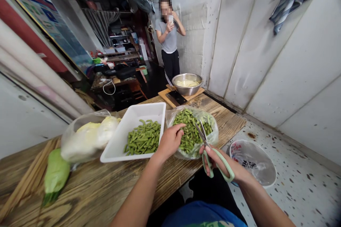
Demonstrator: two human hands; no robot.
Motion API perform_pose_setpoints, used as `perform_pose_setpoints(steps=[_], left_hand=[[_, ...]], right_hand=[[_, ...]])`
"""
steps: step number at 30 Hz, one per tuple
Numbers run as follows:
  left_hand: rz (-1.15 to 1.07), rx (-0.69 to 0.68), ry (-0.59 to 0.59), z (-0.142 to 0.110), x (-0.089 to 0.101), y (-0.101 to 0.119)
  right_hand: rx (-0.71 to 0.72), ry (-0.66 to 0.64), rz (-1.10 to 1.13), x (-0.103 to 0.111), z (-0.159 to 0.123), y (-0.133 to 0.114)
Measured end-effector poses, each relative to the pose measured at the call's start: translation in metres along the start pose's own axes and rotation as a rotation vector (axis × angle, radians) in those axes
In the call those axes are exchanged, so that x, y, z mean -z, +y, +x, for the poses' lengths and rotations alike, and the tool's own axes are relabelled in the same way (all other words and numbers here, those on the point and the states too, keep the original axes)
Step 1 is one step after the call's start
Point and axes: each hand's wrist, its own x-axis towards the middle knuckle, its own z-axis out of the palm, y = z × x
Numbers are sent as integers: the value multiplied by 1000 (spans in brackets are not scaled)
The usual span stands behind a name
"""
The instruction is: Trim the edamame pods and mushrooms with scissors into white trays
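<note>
My left hand is at the near left edge of a clear plastic bag full of green soybean pods. Its forefinger stretches over the pods and the thumb stands a little apart, with nothing visible between them. My right hand grips green-handled scissors, whose blades are parted above the bag's right part. Left of the bag, a white plastic tray holds more pods heaped toward its right side.
Left on the wooden table lie a bag of pale cabbages, a green squash and wooden sticks. Behind are a steel bowl and cleaver on a board. A lined bin stands right. A person stands beyond.
</note>
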Motion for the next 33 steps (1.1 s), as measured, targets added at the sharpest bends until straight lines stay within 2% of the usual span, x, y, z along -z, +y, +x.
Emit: perform_pose_setpoints(steps=[3, 8, 11, 13, 15, 20, 23, 25, 29, 33], left_hand=[[100, -56, -139, -4, 2, 6], [360, 60, -253, -9, -10, 9], [395, 77, -306, -9, -17, 7], [331, 60, -317, -7, -18, 5], [207, 68, -273, -6, -18, 4], [-342, 226, -35, -3, -18, -1], [-699, 318, -70, -4, -19, -1], [-838, 349, -96, -5, -20, 1], [-820, 364, -37, -5, -20, 5], [-754, 384, -74, -7, -19, 4]], right_hand=[[5, -12, 4, 1, 1, 5], [2, -27, -40, -1, 2, 4], [3, -31, -82, -2, 3, 1], [-4, -31, -102, -2, 4, 0], [-9, -30, -113, -2, 4, 1], [-5, -34, -184, -2, 3, 2], [2, -44, -237, -4, 3, 1], [7, -45, -255, -5, 3, 1], [26, -45, -277, -6, 4, 2], [25, -48, -273, -6, 5, 6]])
